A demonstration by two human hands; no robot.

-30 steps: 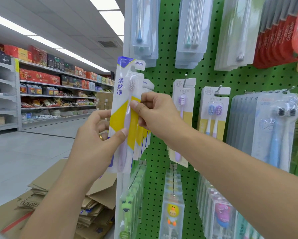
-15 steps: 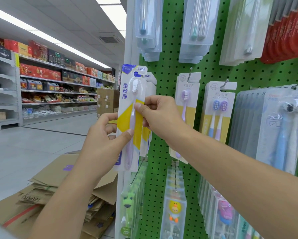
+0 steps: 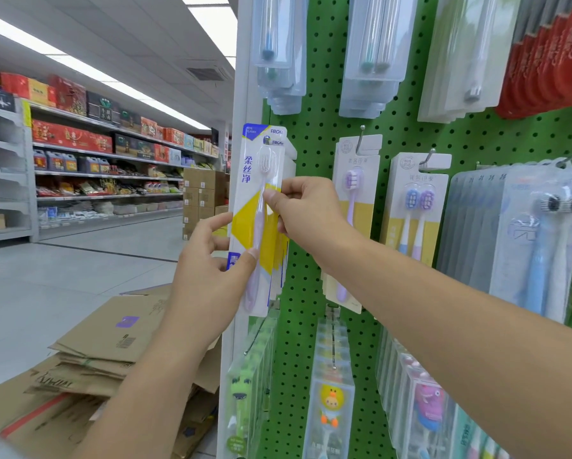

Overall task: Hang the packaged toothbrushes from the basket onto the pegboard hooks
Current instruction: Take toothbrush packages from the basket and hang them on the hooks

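Both our left hand (image 3: 211,273) and right hand (image 3: 306,210) pinch one toothbrush pack (image 3: 259,223) at the pegboard (image 3: 314,293), seemingly not yet hooked.

Both bare forearms reach up and forward. The left hand (image 3: 211,260) is raised with fingers spread and slightly bent, its thumb pressed against the toothbrush pack (image 3: 256,223). The right hand (image 3: 306,210) pinches that pack's right edge, thumb in front, fingers curled behind.
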